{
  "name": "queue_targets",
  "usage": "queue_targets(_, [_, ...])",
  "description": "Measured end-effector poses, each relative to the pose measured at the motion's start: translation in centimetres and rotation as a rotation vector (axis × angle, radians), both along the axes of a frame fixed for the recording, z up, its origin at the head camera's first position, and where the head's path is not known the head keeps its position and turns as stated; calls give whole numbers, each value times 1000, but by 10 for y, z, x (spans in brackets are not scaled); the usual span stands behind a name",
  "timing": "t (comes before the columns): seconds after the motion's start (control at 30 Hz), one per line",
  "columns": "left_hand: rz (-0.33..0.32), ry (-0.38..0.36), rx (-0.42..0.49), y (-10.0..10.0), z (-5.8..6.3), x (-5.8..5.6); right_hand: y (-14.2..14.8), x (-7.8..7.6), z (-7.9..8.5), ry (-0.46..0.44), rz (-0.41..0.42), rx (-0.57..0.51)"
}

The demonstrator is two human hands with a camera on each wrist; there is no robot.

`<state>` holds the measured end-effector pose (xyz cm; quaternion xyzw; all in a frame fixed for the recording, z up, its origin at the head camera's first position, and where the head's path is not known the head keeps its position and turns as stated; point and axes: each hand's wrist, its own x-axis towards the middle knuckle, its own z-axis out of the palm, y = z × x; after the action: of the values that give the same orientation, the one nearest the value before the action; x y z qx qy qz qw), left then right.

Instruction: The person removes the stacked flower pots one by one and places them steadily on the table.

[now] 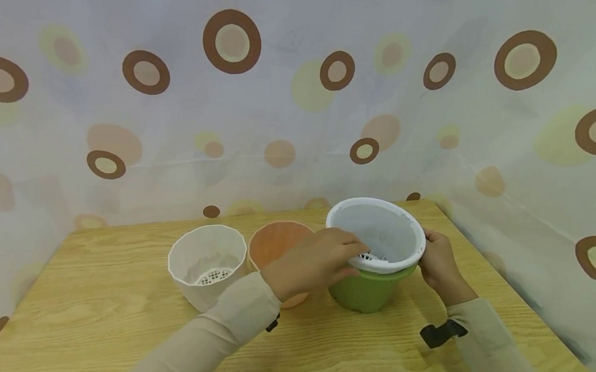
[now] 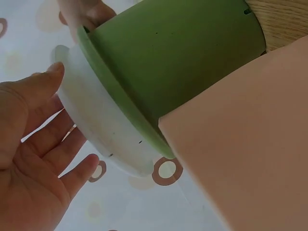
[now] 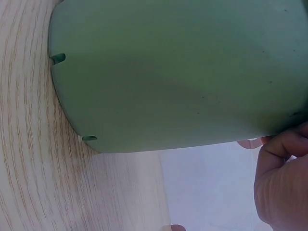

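Observation:
A white flowerpot (image 1: 376, 226) with a perforated bottom sits nested in a green flowerpot (image 1: 367, 292), its rim standing above the green one. My left hand (image 1: 317, 261) reaches across to the near-left side of the white rim. In the left wrist view, that hand's thumb (image 2: 55, 72) touches the rim while the other fingers spread loosely, some passing behind it. On the far right side my right hand (image 1: 439, 262) grips the pots at the rim. The right wrist view shows its curled fingers (image 3: 284, 149) at the green pot's upper edge.
Left of the nested pair stands an orange pot (image 1: 276, 241), partly covered by my left hand. Beside it is a cream pot (image 1: 208, 250) with a grid bottom. All are on a wooden table (image 1: 101, 309), with a circle-patterned cloth (image 1: 280, 105) behind and at the sides.

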<state>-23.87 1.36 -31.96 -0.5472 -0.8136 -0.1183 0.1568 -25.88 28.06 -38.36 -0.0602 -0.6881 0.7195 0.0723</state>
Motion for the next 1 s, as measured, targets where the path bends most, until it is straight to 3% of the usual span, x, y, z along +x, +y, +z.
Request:
queue_targets(0.43, [-2, -67, -43, 14, -2, -4, -1, 1, -1, -11, -6, 4])
queue_targets(0.8, [86, -126, -69, 20, -4, -4, -2, 0, 1, -37, -18, 15])
queue_targets(1.0, [95, -183, -54, 23, -5, -7, 0, -1, 1, -26, -9, 47])
